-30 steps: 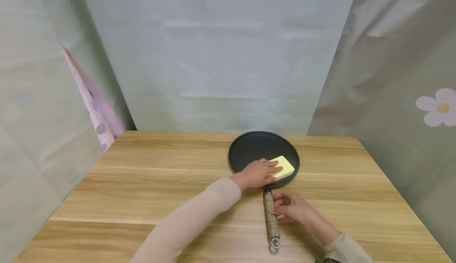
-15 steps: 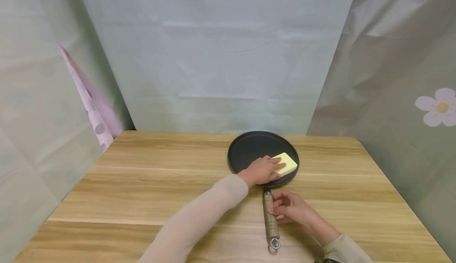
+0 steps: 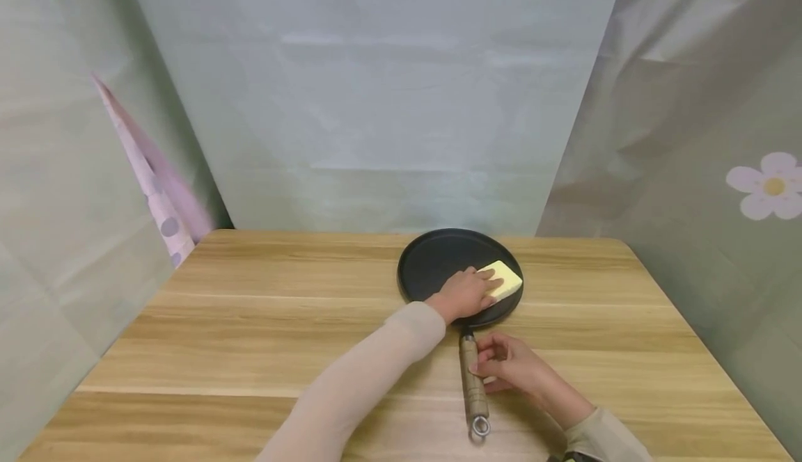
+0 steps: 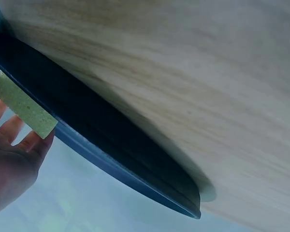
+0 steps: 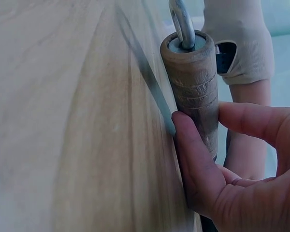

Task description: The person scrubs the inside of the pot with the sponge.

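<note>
Sponge (image 3: pixel 512 280) lay in black pan (image 3: pixel 432 260), centre-right of frame, near pan's right edge; left grip (image 3: pixel 465 293) spread over it, right grip (image 3: pixel 514 363) pinched handle (image 3: pixel 475 398). Overreaching rightward might have pushed sponge out.

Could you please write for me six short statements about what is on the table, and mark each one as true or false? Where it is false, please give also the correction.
1. The yellow sponge lies in the black pan. True.
2. The sponge has no hand on it. False: the left hand has its fingers over it.
3. The right hand pinches the handle. True.
4. The handle points away from the person. False: it points towards the person.
5. The handle ends in a metal ring. True.
6. In the head view, the sponge is on the pan's left side. False: it is on the right side.
</note>
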The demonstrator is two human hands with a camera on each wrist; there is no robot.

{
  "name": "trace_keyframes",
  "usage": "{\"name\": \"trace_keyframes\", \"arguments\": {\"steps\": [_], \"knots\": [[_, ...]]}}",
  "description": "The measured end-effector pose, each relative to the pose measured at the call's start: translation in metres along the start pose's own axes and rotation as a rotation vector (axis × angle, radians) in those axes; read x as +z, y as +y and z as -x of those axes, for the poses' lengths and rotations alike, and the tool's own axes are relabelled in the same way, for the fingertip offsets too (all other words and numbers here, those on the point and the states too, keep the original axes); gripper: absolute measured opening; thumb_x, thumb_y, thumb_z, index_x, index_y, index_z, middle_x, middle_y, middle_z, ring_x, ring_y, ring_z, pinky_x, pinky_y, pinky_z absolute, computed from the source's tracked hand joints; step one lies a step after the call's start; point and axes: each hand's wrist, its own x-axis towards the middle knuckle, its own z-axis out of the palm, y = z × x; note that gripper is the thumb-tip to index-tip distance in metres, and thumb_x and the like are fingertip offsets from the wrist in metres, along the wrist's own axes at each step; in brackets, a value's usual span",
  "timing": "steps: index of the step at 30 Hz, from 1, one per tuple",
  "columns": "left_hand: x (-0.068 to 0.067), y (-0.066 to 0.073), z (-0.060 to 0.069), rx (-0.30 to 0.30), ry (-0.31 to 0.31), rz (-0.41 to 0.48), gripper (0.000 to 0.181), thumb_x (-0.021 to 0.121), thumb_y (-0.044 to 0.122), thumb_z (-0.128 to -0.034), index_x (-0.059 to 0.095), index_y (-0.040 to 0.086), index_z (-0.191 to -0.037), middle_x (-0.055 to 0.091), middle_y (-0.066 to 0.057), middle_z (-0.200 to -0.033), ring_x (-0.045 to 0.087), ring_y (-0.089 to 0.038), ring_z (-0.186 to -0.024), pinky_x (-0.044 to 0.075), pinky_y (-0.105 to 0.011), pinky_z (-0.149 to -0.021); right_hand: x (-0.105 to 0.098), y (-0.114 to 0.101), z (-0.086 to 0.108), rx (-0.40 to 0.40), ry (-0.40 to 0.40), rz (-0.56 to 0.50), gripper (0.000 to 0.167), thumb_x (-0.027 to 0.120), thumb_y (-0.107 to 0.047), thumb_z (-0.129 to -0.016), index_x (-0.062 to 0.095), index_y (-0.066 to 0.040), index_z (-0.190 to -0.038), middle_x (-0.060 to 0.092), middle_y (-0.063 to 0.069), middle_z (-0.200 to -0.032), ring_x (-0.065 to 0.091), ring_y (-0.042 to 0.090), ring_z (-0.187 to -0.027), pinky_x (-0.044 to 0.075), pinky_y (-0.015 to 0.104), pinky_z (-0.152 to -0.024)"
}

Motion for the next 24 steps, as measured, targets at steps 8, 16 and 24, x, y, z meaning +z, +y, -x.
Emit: {"name": "trace_keyframes", "arguments": {"steps": [8, 16, 24], "knots": [[0.001, 0.004, -0.010, -0.051, -0.008, -0.022, 0.047, 0.049, 0.040, -0.1000, 0.043, 0.031, -0.146, 0.040, 0.003, -0.151, 0.049, -0.022, -0.123, 0.044, -0.033, -0.097, 0.002, -0.002, 0.001, 0.003, -0.002, 0.014, 0.041, 0.069, -0.003, -0.082, 0.047, 0.011, -0.114, 0.052, 0.010, -0.095, 0.058, 0.018, -0.082, 0.057, 0.040, -0.071], [0.000, 0.009, -0.019, -0.108, -0.033, -0.025, 0.047, 0.047, 0.041, -0.1004, 0.041, 0.032, -0.147, 0.038, 0.005, -0.152, 0.044, -0.022, -0.129, 0.041, -0.033, -0.101, 0.001, -0.002, 0.004, 0.003, -0.008, 0.027, 0.042, 0.069, -0.003, -0.083, 0.047, 0.011, -0.115, 0.052, 0.011, -0.097, 0.059, 0.019, -0.083, 0.057, 0.042, -0.072], [0.001, 0.013, -0.025, -0.152, -0.021, -0.041, 0.047, 0.047, 0.042, -0.1003, 0.042, 0.031, -0.146, 0.040, 0.006, -0.150, 0.045, -0.019, -0.126, 0.041, -0.031, -0.099, 0.003, -0.002, 0.007, 0.007, 0.007, 0.037, 0.042, 0.069, -0.004, -0.084, 0.046, 0.011, -0.116, 0.052, 0.011, -0.097, 0.059, 0.019, -0.083, 0.057, 0.042, -0.072]]}}
